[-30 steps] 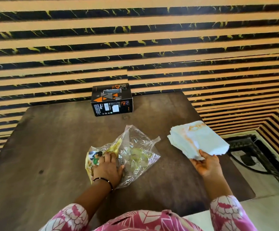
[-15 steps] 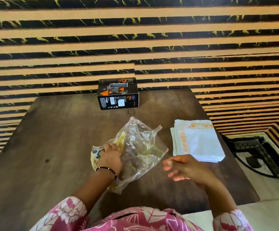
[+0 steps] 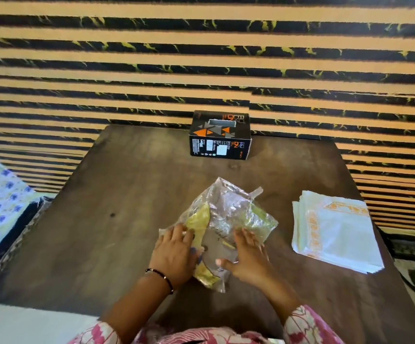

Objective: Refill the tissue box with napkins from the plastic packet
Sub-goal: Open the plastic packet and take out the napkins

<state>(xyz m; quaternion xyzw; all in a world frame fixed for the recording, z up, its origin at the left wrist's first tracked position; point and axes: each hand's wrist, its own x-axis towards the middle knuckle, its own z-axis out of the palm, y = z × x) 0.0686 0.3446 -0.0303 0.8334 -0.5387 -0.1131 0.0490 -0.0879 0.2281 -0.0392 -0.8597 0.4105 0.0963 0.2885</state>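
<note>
The tissue box (image 3: 220,135) stands at the far edge of my table (image 3: 117,219), against the striped wall, its top slot facing up; I cannot see inside it. The napkins (image 3: 338,232) lie in a stack on the table to my right, well apart from the box and just beside the plastic packet (image 3: 228,219), which looks empty and crumpled in front of me. My left hand (image 3: 176,254) lies flat on the packet's left side, fingers fairly straight, pressing it down. My right hand (image 3: 248,256) lies on its right side, fingers spread and relaxed, thumb out toward the left; neither hand grips anything.

I judge that I am at the step between emptying the packet and filling the box: the napkins are out, but none has gone in yet. The packet seems done with, so I would flatten it or push it aside. Next I need to pick up the stack, bring the box nearer or reach across to it, and find how it opens, since the slot looks too narrow for the whole stack.
</note>
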